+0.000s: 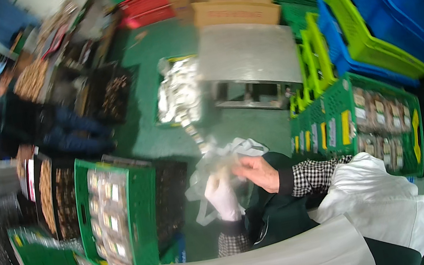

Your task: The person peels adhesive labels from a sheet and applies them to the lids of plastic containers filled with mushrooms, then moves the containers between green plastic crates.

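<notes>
My left hand point(221, 196), in a white glove, is raised in front of my body and pinches a bundle of thin translucent plastic point(216, 159). My bare right hand point(258, 173) meets it from the right, its fingers on the same plastic. Motion blur hides the fingertips. Pale loops of a white strip point(250, 146) hang around both hands. A band of printed labels point(191, 132) runs from the plastic up to a green crate point(203, 118) filled with a heap of white material, on the floor ahead.
A low steel table point(247, 53) stands ahead, a cardboard box point(236, 12) behind it. Green crates of packed trays stand left point(144, 211) and right point(382, 87). Blue point(405, 3) and lime point(371, 28) crates rise at upper right. A co-worker point(21, 122) stands at far left near laden tables.
</notes>
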Available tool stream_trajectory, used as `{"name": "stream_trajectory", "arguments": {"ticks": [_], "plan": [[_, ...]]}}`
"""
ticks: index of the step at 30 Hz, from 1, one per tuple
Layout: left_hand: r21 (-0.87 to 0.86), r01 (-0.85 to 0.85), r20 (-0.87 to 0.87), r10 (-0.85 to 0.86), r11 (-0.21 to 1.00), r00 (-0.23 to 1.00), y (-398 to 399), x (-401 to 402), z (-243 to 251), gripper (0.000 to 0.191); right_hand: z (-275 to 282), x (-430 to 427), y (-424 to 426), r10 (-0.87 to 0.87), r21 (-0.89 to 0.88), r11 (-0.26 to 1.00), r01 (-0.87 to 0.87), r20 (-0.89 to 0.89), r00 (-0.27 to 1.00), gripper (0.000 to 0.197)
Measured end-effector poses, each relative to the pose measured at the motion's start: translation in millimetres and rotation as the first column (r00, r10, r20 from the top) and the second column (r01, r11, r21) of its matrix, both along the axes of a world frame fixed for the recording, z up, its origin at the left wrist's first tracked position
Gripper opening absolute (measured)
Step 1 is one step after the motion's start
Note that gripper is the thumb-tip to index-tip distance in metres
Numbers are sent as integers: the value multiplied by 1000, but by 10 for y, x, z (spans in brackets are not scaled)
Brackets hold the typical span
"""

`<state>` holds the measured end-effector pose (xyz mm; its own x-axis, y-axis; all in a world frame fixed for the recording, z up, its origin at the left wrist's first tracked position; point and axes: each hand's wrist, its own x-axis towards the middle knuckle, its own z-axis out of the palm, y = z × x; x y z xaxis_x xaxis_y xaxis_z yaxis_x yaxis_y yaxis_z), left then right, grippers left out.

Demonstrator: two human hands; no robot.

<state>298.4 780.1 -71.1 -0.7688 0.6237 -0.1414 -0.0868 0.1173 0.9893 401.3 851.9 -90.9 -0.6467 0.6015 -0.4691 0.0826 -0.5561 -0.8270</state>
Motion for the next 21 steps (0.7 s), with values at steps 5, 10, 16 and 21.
{"name": "stream_trajectory", "arguments": {"ticks": [5,10,16,21], "plan": [[-94,340,113,-330,936,937,820,306,-213,19,-273,432,401,-432,-86,899,430,-9,902,26],[-134,451,-31,-459,882,888,1247,166,-342,45,-930,406,1208,-690,-17,723,691,23,723,14],[-347,303,123,-277,888,953,843,-486,-952,46,-2902,332,2729,-866,199,500,843,114,487,13],[-364,102,250,-8,926,968,568,-628,-986,41,-3506,493,3329,-913,314,391,865,253,320,21]]}}
